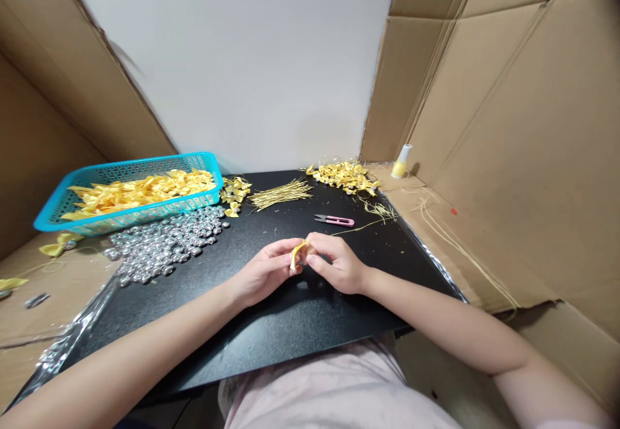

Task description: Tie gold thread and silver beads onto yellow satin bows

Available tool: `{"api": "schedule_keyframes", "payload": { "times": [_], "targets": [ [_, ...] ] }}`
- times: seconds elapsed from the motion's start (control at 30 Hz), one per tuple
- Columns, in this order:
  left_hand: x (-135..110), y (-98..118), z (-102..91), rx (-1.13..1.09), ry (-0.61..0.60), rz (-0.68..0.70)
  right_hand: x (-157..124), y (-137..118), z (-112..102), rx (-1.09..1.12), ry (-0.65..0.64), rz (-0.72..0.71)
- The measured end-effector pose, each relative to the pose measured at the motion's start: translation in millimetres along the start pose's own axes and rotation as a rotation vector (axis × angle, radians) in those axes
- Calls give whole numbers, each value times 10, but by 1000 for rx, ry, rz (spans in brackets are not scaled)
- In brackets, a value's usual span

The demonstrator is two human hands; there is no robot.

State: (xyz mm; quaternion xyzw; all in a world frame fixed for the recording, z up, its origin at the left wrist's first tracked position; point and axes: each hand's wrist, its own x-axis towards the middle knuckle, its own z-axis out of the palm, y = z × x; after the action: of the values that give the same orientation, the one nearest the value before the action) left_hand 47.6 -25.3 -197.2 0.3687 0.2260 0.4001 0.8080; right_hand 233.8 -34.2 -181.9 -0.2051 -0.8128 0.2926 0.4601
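My left hand (264,272) and my right hand (336,262) meet over the middle of the black board (271,325). Both pinch one small yellow ribbon piece (296,254) between their fingertips, just above the board. The fingers of both hands are closed around it. Pink thread snips (335,220) lie a short way behind my right hand. A bundle of thin gold wires (281,194) lies further back.
A turquoise basket (62,193) of yellow ribbon pieces stands at the back left, with a heap of silver beads (162,241) in front of it. Finished yellow bows (345,176) are piled at the back right. A yellow thread spool (401,161) stands by the cardboard walls.
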Motion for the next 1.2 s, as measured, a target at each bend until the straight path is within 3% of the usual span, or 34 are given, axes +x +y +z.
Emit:
{"api": "schedule_keyframes", "payload": {
  "times": [0.7,1.03,1.2],
  "targets": [
    [18,-10,-8,57,13,18,-14,27,49,-52,36,9],
    [15,-6,-7,153,10,41,-3,29,47,-145,68,-96],
    [12,9,19,198,44,91,-9,42,37,-141,101,-1]
  ]
}}
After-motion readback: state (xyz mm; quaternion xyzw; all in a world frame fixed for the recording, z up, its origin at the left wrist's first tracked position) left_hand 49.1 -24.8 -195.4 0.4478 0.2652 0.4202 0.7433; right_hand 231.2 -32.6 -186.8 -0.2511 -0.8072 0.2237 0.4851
